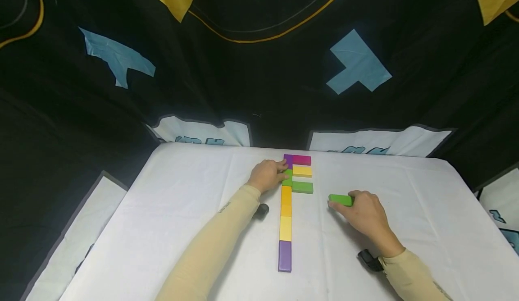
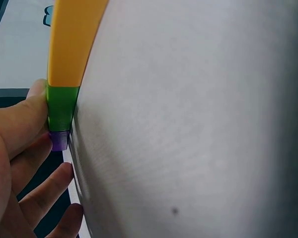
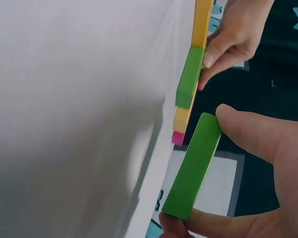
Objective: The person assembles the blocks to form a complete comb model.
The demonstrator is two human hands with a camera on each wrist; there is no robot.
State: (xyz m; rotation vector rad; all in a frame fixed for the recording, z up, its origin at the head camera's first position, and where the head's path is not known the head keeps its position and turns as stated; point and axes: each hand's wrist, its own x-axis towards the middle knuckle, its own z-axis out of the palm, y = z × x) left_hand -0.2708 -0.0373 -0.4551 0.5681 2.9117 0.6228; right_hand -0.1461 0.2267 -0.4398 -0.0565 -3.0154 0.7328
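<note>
Wooden-looking blocks form a column on the white table: purple (image 1: 289, 161) at the far end, then green (image 1: 288, 179), orange (image 1: 286, 201), yellow (image 1: 285, 228) and a near purple block (image 1: 285, 256). Pink (image 1: 302, 160), yellow (image 1: 302, 171) and green (image 1: 302, 187) blocks stick out rightward from its far part. My left hand (image 1: 265, 175) touches the column's green and far purple blocks with thumb and forefinger, the other fingers spread. To the right, my right hand (image 1: 370, 217) pinches a loose green block (image 3: 192, 166) by its ends, between thumb and fingers, apart from the others.
White cloth covers the table (image 1: 170, 220). Behind it hangs a black curtain (image 1: 259, 84) with blue and yellow shapes. Both forearms wear beige sleeves (image 1: 215, 247), and a dark wrist camera (image 1: 369, 260) sits by the right wrist.
</note>
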